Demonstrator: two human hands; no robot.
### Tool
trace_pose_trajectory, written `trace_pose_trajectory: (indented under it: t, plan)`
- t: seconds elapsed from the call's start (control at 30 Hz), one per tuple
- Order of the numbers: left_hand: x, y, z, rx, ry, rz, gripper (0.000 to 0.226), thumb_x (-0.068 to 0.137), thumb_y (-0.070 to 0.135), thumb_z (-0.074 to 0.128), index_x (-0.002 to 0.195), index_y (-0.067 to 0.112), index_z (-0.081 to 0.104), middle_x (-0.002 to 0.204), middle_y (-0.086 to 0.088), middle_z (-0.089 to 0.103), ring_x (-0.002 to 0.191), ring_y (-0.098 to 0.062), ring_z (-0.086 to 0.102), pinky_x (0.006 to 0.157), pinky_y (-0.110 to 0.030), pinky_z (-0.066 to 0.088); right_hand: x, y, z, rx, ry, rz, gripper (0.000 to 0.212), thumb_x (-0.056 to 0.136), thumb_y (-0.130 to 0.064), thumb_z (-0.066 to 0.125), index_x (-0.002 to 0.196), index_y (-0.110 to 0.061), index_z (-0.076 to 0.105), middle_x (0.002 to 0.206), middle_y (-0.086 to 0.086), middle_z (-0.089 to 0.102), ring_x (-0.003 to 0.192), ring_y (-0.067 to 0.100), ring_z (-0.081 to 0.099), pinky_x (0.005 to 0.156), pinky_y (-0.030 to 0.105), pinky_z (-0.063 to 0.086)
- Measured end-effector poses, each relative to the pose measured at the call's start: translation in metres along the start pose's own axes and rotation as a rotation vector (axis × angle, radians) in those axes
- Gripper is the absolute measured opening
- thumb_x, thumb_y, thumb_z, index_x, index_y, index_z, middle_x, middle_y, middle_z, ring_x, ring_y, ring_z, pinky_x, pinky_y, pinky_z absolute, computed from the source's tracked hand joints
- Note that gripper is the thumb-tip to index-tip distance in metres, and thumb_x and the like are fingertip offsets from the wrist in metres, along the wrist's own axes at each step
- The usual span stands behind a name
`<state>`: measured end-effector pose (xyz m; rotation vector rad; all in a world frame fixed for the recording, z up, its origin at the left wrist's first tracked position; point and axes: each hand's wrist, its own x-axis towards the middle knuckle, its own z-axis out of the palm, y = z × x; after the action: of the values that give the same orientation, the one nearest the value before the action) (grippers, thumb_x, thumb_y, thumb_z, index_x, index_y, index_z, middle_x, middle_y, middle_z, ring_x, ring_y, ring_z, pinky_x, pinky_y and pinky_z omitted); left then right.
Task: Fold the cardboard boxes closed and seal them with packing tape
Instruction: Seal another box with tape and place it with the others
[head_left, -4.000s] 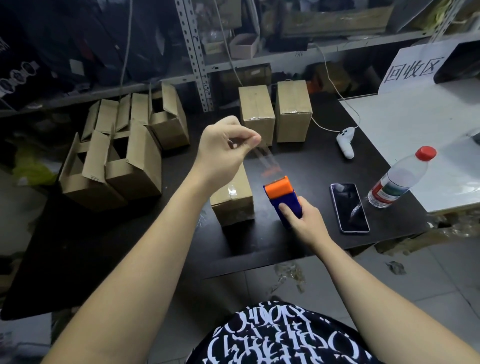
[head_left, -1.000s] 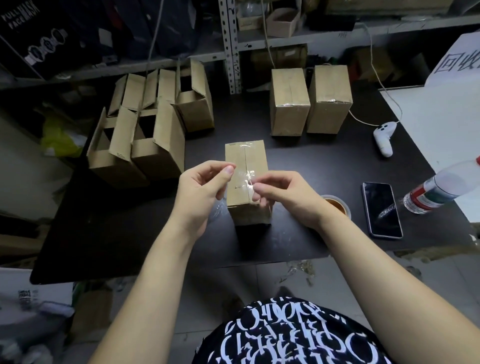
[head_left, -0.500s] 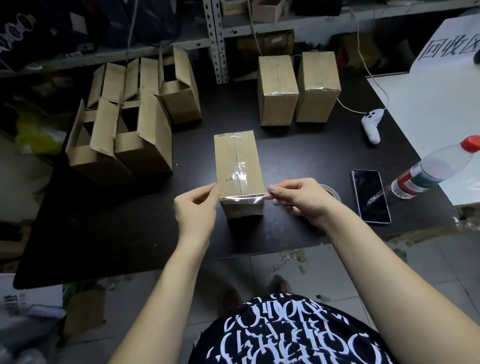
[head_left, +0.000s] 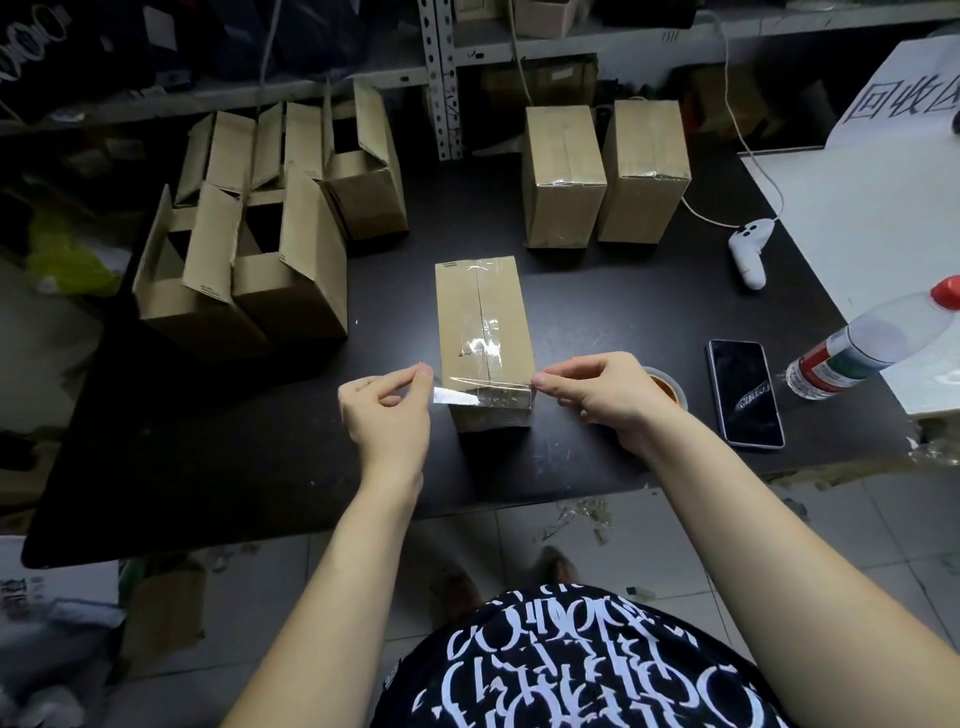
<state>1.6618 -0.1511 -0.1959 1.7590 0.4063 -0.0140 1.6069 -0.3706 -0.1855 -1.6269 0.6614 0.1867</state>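
Note:
A closed cardboard box (head_left: 480, 312) stands in the middle of the black table (head_left: 260, 441), with clear tape along its top seam. A strip of clear tape (head_left: 483, 396) stretches across the box's near top edge. My left hand (head_left: 387, 410) pinches the strip's left end just left of the box. My right hand (head_left: 602, 397) pinches the right end at the box's right corner. The tape roll (head_left: 667, 387) lies behind my right hand, mostly hidden.
Several open boxes (head_left: 260, 249) with raised flaps stand at the back left. Two taped boxes (head_left: 605, 171) stand at the back right. A phone (head_left: 744, 397), a water bottle (head_left: 872, 343) and a white controller (head_left: 748, 252) lie to the right, beside a white board (head_left: 883, 218).
The tape strip came off the dispenser, and both hands brought it to the box. Over the last second the hands spread apart and drew it across the near top edge.

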Motion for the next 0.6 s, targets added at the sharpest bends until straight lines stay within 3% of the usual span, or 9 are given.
trace_pose_trajectory:
  t: [0.2,0.4,0.5,0.6]
  plan:
    - [0.005,0.003,-0.003,-0.092,-0.150,-0.170,0.018,0.091,0.020,0.081,0.108,0.013,0.082,0.097,0.008,0.078,0.098,-0.009,0.070,0.089,-0.031,0.055,0.002,0.000,-0.009,0.067,-0.010,0.049,0.017,0.081,-0.032,0.088,0.082,-0.019,0.078,0.069,-0.009,0.068,0.066,0.004,0.058,0.061,0.024,0.038]
    - [0.002,-0.003,0.001,-0.088,-0.167,-0.155,0.018,0.091,0.020,0.080,0.108,0.014,0.082,0.097,0.005,0.080,0.098,-0.009,0.071,0.091,-0.028,0.055,0.005,0.003,-0.010,0.089,-0.045,0.107,0.012,0.092,-0.028,0.079,0.087,-0.019,0.074,0.085,-0.004,0.064,0.076,0.008,0.056,0.065,0.024,0.044]
    - [0.000,-0.006,0.003,-0.056,-0.121,-0.097,0.017,0.091,0.018,0.080,0.108,0.013,0.081,0.094,0.009,0.079,0.093,0.000,0.070,0.081,-0.018,0.054,0.007,0.004,-0.009,0.051,0.008,0.092,0.013,0.094,-0.031,0.077,0.088,-0.019,0.074,0.095,-0.005,0.064,0.088,0.012,0.056,0.072,0.028,0.047]
    - [-0.001,-0.009,0.004,-0.036,-0.105,-0.066,0.015,0.093,0.017,0.079,0.107,0.013,0.081,0.091,0.010,0.077,0.093,-0.002,0.070,0.067,-0.008,0.049,0.008,0.003,-0.006,-0.008,0.028,0.034,0.019,0.094,-0.033,0.076,0.084,-0.018,0.077,0.070,-0.010,0.068,0.072,0.011,0.053,0.059,0.024,0.038]
